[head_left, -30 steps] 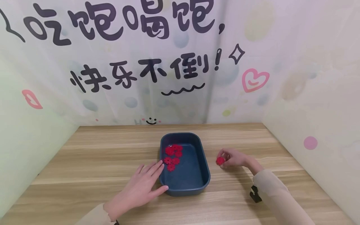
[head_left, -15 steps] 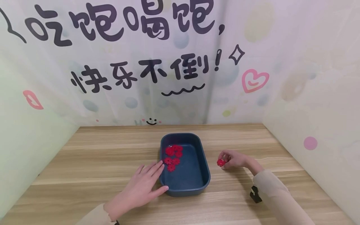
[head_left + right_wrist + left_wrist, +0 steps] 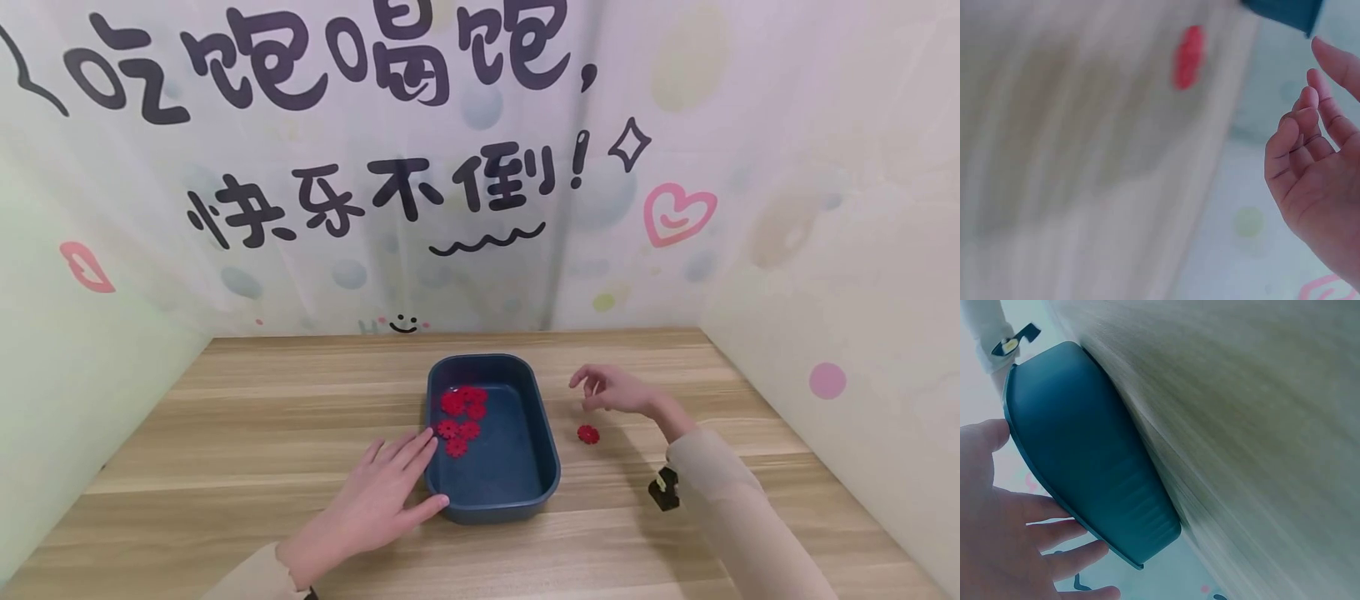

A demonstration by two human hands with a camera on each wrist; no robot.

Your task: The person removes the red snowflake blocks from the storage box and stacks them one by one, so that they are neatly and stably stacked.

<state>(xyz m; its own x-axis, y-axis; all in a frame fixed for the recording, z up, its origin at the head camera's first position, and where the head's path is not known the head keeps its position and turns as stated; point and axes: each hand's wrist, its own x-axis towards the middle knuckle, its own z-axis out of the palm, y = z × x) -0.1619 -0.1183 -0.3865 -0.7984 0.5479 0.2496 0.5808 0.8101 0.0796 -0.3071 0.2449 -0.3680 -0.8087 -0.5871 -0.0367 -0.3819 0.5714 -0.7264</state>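
A dark blue rectangular tray point(image 3: 491, 512) stands on the table, with several red flower-shaped plastic pieces point(image 3: 469, 430) along its left side. My left hand point(image 3: 367, 510) rests its outstretched fingers and thumb on the tray's left rim; the left wrist view shows the fingertips touching the tray's outer edge. One red flower-shaped piece point(image 3: 588, 434) lies on the wood to the right of the tray. Above and behind that piece is my right hand point(image 3: 618, 390), loosely bent and holding nothing. In the right wrist view the red piece point(image 3: 1189, 57) looks blurred, apart from the fingers.
The wood-grain table point(image 3: 285, 417) is bounded by a printed curtain point(image 3: 480, 292) at the back and pale walls on both sides. A black strap piece point(image 3: 664, 489) hangs by the right sleeve.
My right hand has let go of the red flower-shaped piece, leaving it on the table, and has moved up and back from it. The left hand and tray stay put.
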